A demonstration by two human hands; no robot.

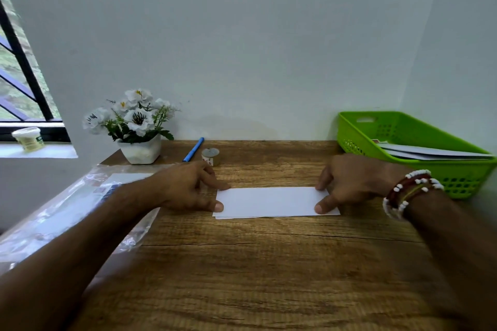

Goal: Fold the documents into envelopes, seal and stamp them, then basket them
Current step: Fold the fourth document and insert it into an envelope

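1. White paper is the matter in hand: a folded document [271, 201] lies flat on the wooden table [255, 277], near the middle, with a lower layer peeping out along its near edge
2. Left hand [188, 188] holds the sheet's left end, thumb on the near corner and forefinger at the far corner, the other fingers curled; right hand [352, 183], with beaded bracelets [408, 191] at the wrist, does the same at the right end
3. Whether the fingers press the paper down or have begun to lift it I cannot tell
4. My judgement of the step: folding is about finished, the layers being squared and the creases flattened; nothing is in an envelope yet for this sheet
5. Supplies: a clear plastic packet [80, 204] on the table's left side seems to hold fresh envelopes; a blue pen [193, 149] and a small roll [210, 156], perhaps stamps, lie by the wall near a pot of white flowers [139, 150]
6. Green basket [462, 180] at the far right already holds some finished envelopes [430, 153], so the task looks partly done
7. Next move calls for one hand to let go and fetch an envelope from the packet, while the other keeps the fold closed so that it slides in squarely
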